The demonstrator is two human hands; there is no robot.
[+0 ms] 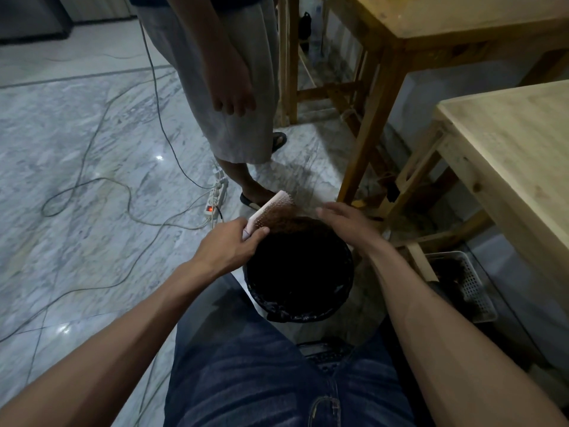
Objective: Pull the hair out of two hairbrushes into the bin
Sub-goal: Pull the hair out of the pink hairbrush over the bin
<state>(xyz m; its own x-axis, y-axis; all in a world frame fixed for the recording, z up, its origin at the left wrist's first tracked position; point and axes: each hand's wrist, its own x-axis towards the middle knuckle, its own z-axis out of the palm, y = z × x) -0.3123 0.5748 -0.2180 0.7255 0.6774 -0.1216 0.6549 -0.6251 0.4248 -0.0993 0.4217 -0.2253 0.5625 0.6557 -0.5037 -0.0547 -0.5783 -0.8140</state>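
A pale pink paddle hairbrush (271, 208) is held over the far left rim of a black-lined bin (300, 312) on the floor between my knees. A thick mat of reddish-brown hair (283, 218) covers its bristles and hangs toward the bin's mouth. My left hand (229, 246) is shut on the brush near its handle end. My right hand (345, 224) hovers over the bin's far right rim, fingers spread and empty, a short way from the hair. Only this one brush is in view.
Another person stands just beyond the bin, one sandalled foot (251, 200) close to the brush. A power strip (215, 198) and loose cables lie on the marble floor at left. Wooden tables (505, 149) stand at right, with a white basket (465, 285) beneath.
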